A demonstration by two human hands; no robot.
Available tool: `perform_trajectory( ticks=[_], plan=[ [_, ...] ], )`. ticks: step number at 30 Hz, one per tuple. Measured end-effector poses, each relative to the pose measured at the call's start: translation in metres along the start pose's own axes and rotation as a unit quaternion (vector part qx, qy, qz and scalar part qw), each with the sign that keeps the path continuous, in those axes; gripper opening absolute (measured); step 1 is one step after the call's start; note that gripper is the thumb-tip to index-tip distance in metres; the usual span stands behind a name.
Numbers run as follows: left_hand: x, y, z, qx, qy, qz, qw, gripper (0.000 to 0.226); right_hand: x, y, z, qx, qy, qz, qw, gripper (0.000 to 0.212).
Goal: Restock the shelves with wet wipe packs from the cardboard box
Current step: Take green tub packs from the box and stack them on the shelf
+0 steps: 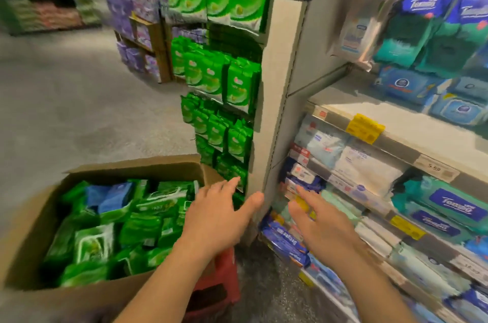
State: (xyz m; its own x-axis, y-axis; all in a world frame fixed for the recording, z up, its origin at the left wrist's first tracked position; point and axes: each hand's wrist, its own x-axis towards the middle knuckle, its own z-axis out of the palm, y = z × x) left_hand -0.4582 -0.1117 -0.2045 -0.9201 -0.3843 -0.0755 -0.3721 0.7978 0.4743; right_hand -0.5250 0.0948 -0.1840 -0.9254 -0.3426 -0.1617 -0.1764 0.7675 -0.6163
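Near left, inside open cardboard box [39,219]: loose heap of green wet wipe packs [137,227], none picked. Left hand [214,214] and right hand [319,225] both spread wide, empty, near shelf post [266,111]. Probably light, soft, slick film; best pinched across flat faces.

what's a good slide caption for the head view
Both empty hands, left hand and right hand, reach toward shelves beside a cardboard box of green wipe packs.

Head view, angled down, close to shelves [369,138]
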Motion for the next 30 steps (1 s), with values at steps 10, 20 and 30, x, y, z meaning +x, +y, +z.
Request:
perform_trajectory(
  ticks=[10,20,30],
  plan=[
    [0.008,-0.215,-0.066,-0.107,0.026,-0.155,0.982,0.115,0.049,-0.162,0.141,-0.015,-0.092,-0.091,0.991,0.055],
    [0.018,-0.346,-0.092,-0.228,0.007,-0.234,0.945,0.111,0.082,-0.222,0.241,-0.058,-0.153,-0.078,0.983,0.062],
    [0.013,-0.388,-0.071,-0.266,0.027,-0.33,0.906,0.079,0.105,-0.205,0.323,-0.091,-0.333,-0.046,0.937,0.061]
  ],
)
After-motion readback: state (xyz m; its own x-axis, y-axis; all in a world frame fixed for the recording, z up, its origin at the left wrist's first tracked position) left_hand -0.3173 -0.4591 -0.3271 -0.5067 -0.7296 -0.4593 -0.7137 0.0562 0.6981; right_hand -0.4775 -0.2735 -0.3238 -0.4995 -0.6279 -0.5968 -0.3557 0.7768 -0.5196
